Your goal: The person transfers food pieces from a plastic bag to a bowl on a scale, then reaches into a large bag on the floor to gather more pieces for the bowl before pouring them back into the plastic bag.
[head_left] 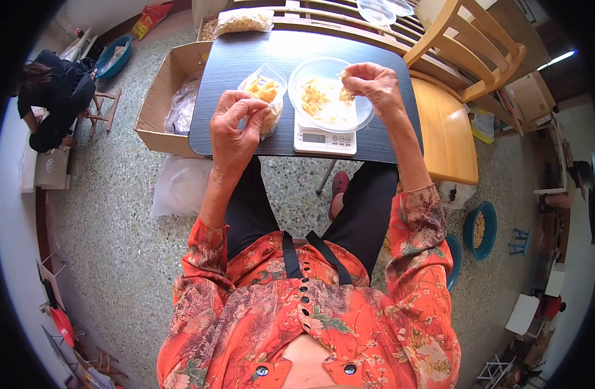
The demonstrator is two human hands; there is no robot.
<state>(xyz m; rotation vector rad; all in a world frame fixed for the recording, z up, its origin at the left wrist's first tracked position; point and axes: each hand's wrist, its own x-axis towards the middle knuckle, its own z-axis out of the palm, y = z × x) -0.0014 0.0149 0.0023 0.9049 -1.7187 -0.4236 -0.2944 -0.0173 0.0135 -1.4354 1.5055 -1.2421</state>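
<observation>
My left hand [236, 123] is closed on the rim of a small clear plastic bag [276, 76], which stands open on the table with yellow-orange dried pieces [264, 89] inside. A round translucent bowl [300, 71] sits on a white kitchen scale [325, 144]; pale yellow dried flakes [314, 97] lie in it. Over the bowl's right side, my right hand [377, 87] is pinched, with a bit of pale yellow flake showing at the fingertips. The scale's display is too small to read.
The dark table [245, 55] has a filled plastic bag [244, 21] at its far edge. A cardboard box [156, 97] stands left, a wooden chair [450, 152] right. Blue basins [469, 232] are on the floor. Another person [60, 94] sits at far left.
</observation>
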